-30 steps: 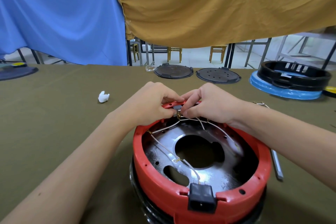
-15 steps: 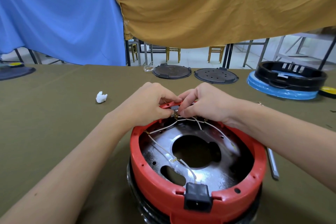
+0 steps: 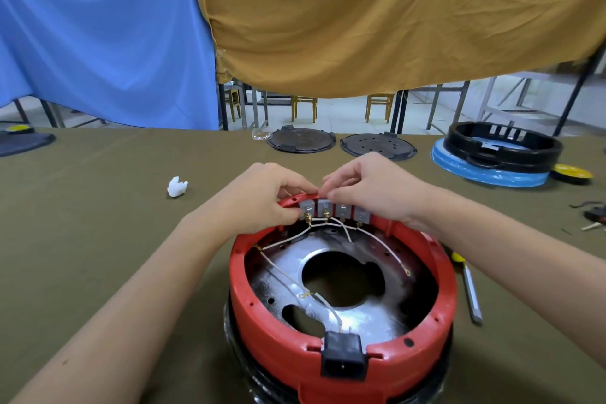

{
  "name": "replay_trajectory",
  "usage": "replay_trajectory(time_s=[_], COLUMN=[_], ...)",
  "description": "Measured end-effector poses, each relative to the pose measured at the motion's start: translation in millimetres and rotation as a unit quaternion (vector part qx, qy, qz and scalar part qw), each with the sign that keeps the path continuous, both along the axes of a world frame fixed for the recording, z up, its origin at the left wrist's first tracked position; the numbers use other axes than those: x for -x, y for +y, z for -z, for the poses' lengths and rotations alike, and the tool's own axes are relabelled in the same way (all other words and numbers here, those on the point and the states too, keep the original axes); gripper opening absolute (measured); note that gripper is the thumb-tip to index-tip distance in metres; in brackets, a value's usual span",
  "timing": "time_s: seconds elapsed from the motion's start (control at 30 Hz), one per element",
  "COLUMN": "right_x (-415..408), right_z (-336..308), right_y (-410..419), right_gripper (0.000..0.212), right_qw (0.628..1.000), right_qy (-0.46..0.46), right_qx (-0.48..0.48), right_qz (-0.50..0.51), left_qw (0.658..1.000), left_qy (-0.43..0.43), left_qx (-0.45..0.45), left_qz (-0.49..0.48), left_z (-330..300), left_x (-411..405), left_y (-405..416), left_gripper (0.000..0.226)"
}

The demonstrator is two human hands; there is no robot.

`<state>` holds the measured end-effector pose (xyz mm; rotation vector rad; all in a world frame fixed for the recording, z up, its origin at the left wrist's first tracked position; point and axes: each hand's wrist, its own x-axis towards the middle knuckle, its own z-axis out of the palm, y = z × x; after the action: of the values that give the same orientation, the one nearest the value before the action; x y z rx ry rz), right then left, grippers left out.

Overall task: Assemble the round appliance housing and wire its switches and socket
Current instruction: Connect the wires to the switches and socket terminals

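The round red housing (image 3: 262, 321) stands upside down on the table in front of me, with a shiny metal plate (image 3: 360, 315) inside it. A black socket (image 3: 343, 359) sits in the near rim. Several grey switches (image 3: 334, 208) line the far rim, and thin white wires (image 3: 285, 241) run from their terminals across the plate. My left hand (image 3: 262, 198) pinches the leftmost switch at the rim. My right hand (image 3: 373, 188) pinches the rim just above the switches, its fingers curled.
A screwdriver (image 3: 470, 292) lies right of the housing. A white scrap (image 3: 177, 187) lies to the left. Two dark round lids (image 3: 301, 140) rest at the table's far edge, and a black ring on a blue disc (image 3: 501, 154) stands far right.
Both hands have lifted slightly and spread apart, uncovering the row of grey switches that they hid before. The housing has not moved.
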<state>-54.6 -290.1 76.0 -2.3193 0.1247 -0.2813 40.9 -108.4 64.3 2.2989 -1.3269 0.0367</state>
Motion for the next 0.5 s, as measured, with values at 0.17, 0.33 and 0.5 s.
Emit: replay_trajectory(time_s=[0.17, 0.33, 0.5], right_x=[20, 32, 30], right_z=[-5, 19, 30], right_y=[-29, -35, -33], right_gripper=[0.012, 0.02, 0.019], right_qw=[0.997, 0.99, 0.991], right_qy=[-0.003, 0.035, 0.014], right_qx=[-0.073, -0.133, -0.132], right_qz=[0.028, 0.0, -0.004], left_qw=[0.999, 0.998, 0.997], left_qy=[0.028, 0.035, -0.044], left_qx=[-0.022, -0.04, -0.045], left_qz=[-0.005, 0.016, 0.047], left_z=[-2, -1, 2], left_x=[-1, 9, 16], left_y=[3, -2, -9], left_gripper=[0.043, 0.06, 0.045])
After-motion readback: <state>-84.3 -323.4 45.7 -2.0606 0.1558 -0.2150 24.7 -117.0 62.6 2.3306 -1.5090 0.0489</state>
